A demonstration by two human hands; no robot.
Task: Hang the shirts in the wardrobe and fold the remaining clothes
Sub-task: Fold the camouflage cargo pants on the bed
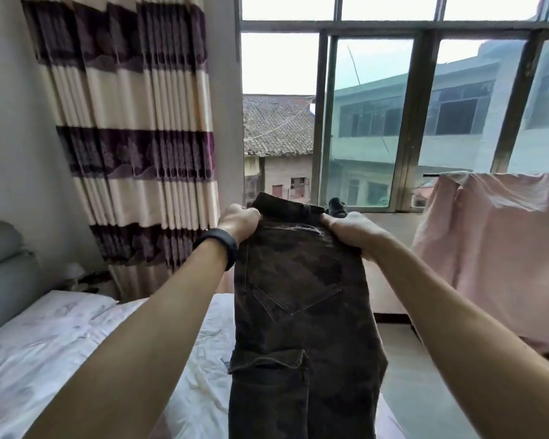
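Observation:
A pair of dark camouflage trousers (301,312) hangs in front of me, held up by the waistband, with a back pocket and a side flap pocket facing me. My left hand (240,224) grips the left end of the waistband; a black band sits on that wrist. My right hand (351,232) grips the right end. The legs hang down over the bed and run out of the bottom of the frame.
A bed with a white patterned sheet (61,337) lies below left, its grey headboard (4,267) against the wall. A striped cream and purple curtain (133,137) hangs at the left. A pink cloth (495,248) is draped at the right, under a wide window (425,106).

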